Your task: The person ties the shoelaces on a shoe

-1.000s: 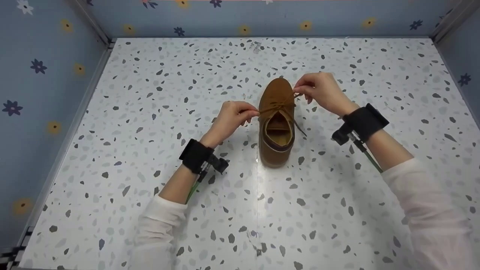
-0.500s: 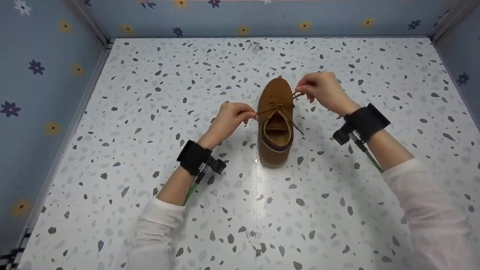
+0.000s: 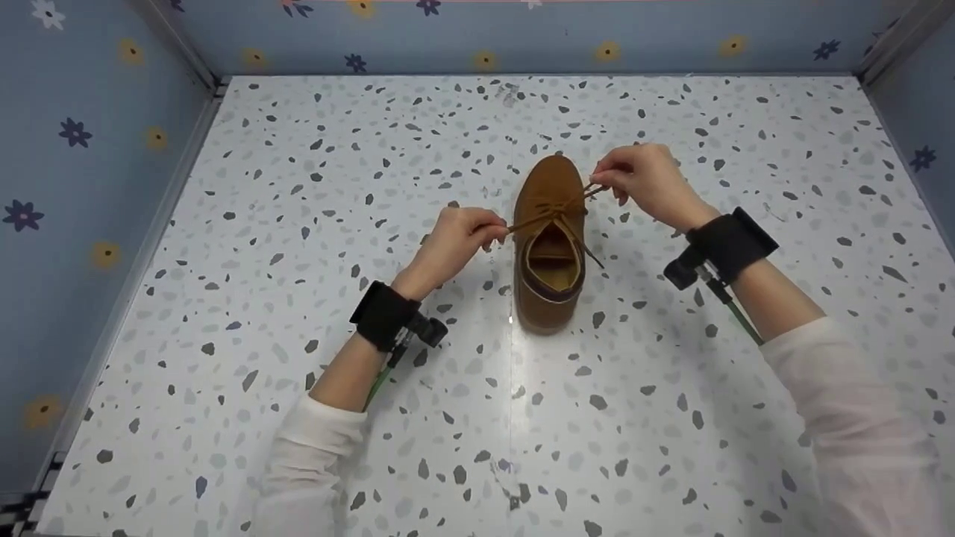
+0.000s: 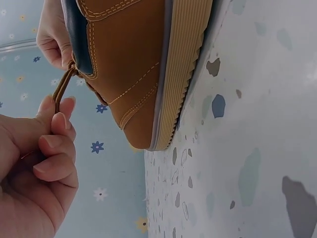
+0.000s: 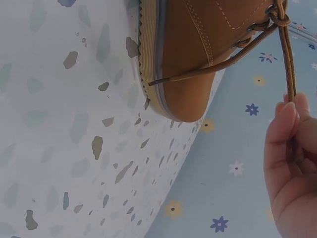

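Observation:
A brown lace-up shoe (image 3: 548, 175) stands on the speckled tabletop, its toe pointing away from me. To its left, my left hand (image 3: 462, 235) pinches a lace loop between thumb and forefinger; the left wrist view shows the doubled lace (image 4: 62, 89) running taut to the knot. On the other side my right hand (image 3: 642, 179) pinches another doubled lace (image 5: 287, 59), drawn out from the knot (image 5: 280, 20) in the right wrist view. One loose lace end (image 5: 198, 72) with a dark tip hangs down the shoe's right side.
White tabletop (image 3: 418, 418) with grey flecks lies all around the shoe. Blue flower-patterned panels (image 3: 418, 37) stand along the back and both sides. Each wrist wears a black strap (image 3: 384, 317) with a small camera and green cable.
Both hands have drawn slightly apart, the left one down and to the left, the right one a little to the right. More lace shows on each side, and the shoe stays in place.

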The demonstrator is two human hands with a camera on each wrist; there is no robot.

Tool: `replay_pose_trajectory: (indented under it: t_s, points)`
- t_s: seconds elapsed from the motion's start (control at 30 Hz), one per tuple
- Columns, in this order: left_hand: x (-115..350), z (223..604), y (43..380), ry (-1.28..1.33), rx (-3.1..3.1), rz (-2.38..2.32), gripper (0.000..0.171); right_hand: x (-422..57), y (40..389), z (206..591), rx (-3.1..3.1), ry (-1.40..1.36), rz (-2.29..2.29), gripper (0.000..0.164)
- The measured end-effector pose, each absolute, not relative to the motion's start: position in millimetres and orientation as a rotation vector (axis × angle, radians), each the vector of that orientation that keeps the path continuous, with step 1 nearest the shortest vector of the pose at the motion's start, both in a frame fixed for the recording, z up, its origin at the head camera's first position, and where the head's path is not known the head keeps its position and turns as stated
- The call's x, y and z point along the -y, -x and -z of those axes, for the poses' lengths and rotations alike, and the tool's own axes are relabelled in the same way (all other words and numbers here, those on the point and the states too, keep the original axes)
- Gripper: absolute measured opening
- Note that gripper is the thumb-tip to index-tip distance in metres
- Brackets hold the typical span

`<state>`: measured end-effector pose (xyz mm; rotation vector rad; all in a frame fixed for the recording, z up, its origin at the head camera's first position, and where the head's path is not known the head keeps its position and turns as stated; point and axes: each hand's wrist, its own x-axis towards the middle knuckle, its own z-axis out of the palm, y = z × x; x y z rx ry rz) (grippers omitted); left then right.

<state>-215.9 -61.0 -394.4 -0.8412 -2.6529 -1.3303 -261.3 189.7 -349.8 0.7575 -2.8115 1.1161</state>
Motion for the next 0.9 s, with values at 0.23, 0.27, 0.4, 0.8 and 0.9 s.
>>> replay_pose_trajectory:
  t_s: [0.23, 0.27, 0.4, 0.8, 0.9]
  points:
    - [59, 396, 216, 0.868, 2.7, 1.209, 0.017, -191, 262, 353, 2.814, -0.75, -1.139, 0.016]
    - [59, 396, 217, 0.873, 2.702, 1.198, 0.018, -192, 262, 353, 2.815, -0.752, -1.138, 0.016]
    - [58, 398, 218, 0.887, 2.713, 1.17, 0.021, -192, 261, 354, 2.819, -0.75, -1.137, 0.016]
    - [59, 403, 219, 0.871, 2.737, 1.097, 0.02, -196, 259, 360, 2.831, -0.643, -1.221, 0.018]
    - [59, 404, 219, 0.876, 2.749, 1.073, 0.02, -198, 259, 362, 2.834, -0.6, -1.226, 0.018]
